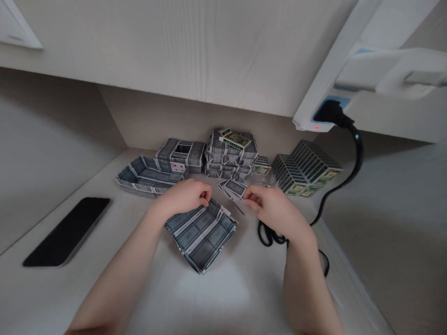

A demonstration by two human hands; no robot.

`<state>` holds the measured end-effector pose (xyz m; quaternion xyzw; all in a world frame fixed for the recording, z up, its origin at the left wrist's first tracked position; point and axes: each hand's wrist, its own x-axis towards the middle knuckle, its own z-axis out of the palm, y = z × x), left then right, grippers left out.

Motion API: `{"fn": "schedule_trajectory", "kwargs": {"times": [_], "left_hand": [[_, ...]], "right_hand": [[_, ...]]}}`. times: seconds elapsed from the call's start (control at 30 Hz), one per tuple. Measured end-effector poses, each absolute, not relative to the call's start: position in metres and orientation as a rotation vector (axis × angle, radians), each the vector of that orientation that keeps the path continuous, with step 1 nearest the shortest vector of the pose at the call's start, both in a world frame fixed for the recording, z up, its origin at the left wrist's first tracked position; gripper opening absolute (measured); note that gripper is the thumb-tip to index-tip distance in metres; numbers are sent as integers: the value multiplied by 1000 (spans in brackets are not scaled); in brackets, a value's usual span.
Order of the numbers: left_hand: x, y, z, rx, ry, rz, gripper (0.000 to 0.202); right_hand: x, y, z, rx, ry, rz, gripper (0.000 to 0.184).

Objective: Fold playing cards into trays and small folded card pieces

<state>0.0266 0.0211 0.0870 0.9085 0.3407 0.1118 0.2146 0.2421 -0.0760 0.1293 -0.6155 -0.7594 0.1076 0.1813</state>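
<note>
A shallow tray folded from playing cards lies on the pale desk in front of me. My left hand is closed on the tray's far rim. My right hand pinches the corner of loose folded cards just beyond the tray. Both forearms reach in from the bottom of the view.
Other card-built boxes stand at the back: a long tray, a box with a hole, a stacked block, a stepped pile. A dark phone lies at left. A black cable hangs from a power strip at right.
</note>
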Motion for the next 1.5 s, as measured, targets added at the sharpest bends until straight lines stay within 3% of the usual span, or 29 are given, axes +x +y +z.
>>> {"fn": "schedule_trajectory", "kwargs": {"times": [0.23,0.4,0.57,0.67,0.77,1.1,1.33,1.5], "left_hand": [[36,13,89,2634,885,398,18],[56,7,70,2763,760,360,33],[59,15,53,2778,896,202,11],[52,22,60,2731,868,237,8],[42,28,74,2633,770,305,9],[20,30,98,2306,663,379,15],[28,26,99,2209,601,459,12],[38,29,89,2050,591,573,13]], "right_hand": [[247,-49,89,-2062,-2313,356,21],[243,-47,80,-1943,-2513,553,25],[242,-53,89,-1844,-2503,718,35],[242,-61,103,-1692,-2464,798,45],[239,-71,118,-1510,-2477,873,42],[221,-85,134,-1270,-2341,847,29],[216,-93,139,-1222,-2288,806,53],[211,-90,141,-1205,-2074,564,41]]}}
